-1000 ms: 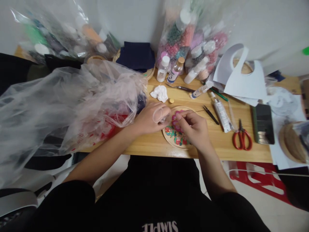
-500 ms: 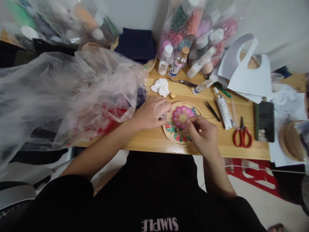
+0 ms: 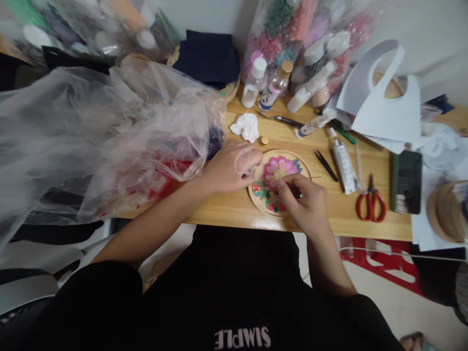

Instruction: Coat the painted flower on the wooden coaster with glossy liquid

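Note:
A round wooden disc point(image 3: 303, 168) lies near the table's front edge, bearing a pink flower point(image 3: 279, 167) with green and red bits below it. My left hand point(image 3: 228, 168) rests at the disc's left rim, fingers curled round a small clear container point(image 3: 244, 161). My right hand point(image 3: 305, 202) covers the disc's lower right, fingers pinched on a thin needle-like tool point(image 3: 310, 178) whose tip sits at the flower's centre.
Black tweezers point(image 3: 326, 165), a white glue tube point(image 3: 344, 161), red scissors point(image 3: 371, 202) and a dark phone point(image 3: 406, 181) lie right of the disc. Bottles point(image 3: 253, 89) and bead bags point(image 3: 292, 34) stand behind. A large crumpled plastic bag point(image 3: 102, 136) fills the left.
My right hand slid down and to the right off the flower, uncovering it. The view shifted slightly; my left hand stayed at the disc's rim.

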Demonstrator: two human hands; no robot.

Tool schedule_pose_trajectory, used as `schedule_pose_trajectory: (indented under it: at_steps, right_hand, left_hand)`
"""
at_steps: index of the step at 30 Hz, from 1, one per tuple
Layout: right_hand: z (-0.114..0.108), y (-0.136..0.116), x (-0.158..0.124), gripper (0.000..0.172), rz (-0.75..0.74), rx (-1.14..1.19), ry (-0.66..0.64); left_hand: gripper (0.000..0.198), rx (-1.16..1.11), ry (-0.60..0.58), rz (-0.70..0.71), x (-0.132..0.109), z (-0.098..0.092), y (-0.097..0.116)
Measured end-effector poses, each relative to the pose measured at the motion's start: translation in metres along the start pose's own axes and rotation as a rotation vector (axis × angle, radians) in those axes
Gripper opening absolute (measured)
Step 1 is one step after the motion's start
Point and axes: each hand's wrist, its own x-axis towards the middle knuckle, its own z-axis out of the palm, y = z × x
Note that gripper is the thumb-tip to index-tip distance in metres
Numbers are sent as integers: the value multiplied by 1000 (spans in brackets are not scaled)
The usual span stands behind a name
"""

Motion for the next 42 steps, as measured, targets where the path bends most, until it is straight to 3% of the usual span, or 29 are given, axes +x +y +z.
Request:
schedule_pose_trajectory:
  at_steps: [20, 28, 37, 42]
  right_hand:
    - [3, -3, 0, 20, -53, 36, -21]
    - [3, -1, 1, 18, -62, 16, -52]
    - [-12, -7, 3, 17, -39, 102, 103]
    - [-4, -13, 11, 15, -105, 124, 176]
  left_hand:
    - [8, 42, 13, 7, -1, 2, -1]
    - [7, 42, -36, -18, 1, -3, 3]
    - [12, -30, -11, -41, -3, 1, -1]
    - [13, -18, -1, 0, -2, 0, -1]
